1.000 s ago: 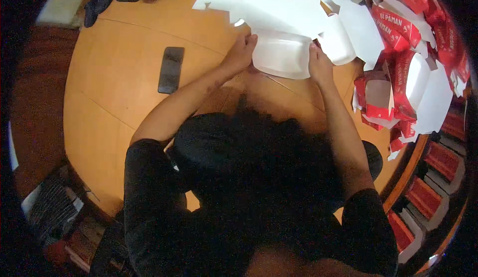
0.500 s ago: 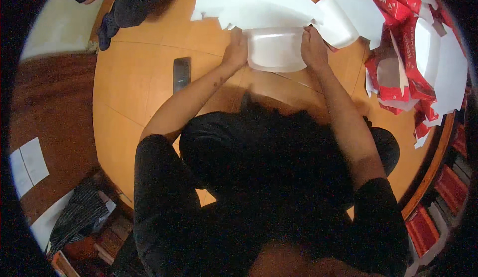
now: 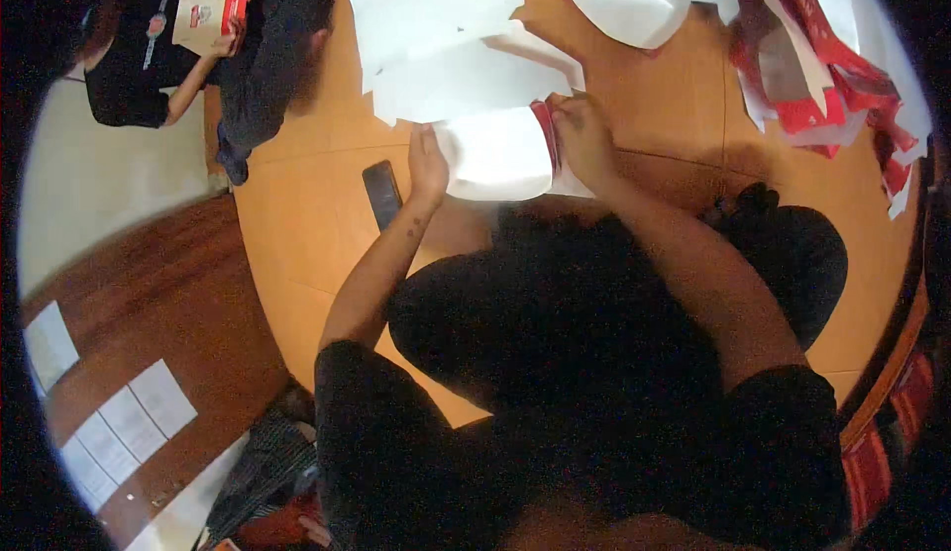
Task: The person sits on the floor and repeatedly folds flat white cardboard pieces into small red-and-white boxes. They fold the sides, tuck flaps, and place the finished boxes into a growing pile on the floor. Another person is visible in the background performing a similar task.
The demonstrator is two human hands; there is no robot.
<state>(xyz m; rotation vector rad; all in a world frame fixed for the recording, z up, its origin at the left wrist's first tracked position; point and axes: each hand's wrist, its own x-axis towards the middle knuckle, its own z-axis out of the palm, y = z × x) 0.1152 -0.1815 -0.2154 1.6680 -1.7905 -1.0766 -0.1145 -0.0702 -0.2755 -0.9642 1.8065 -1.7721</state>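
Note:
Between my two hands is a cardboard food box (image 3: 500, 155), its bright white inside facing up and a red outer panel showing along its right side. My left hand (image 3: 429, 163) grips the box's left edge, thumb on top. My right hand (image 3: 582, 135) has its fingers bent and pressed on the red panel at the right end; the fingertips are partly hidden. Just beyond the box lie flat white box blanks (image 3: 436, 46), with cut flaps along their edges. A second white box (image 3: 629, 1), shaped with curved sides, rests farther off to the right.
A dark phone (image 3: 381, 195) lies left of my left forearm on the wooden surface (image 3: 674, 105). Red and white box pieces (image 3: 812, 66) are heaped at the far right. At the upper left, a co-worker in dark clothes holds a red and cream box (image 3: 208, 11).
My view has turned, so the scene sits differently. The held box's right side now shows a red panel, with my right hand's fingers bent over it. The co-worker's box has come into view.

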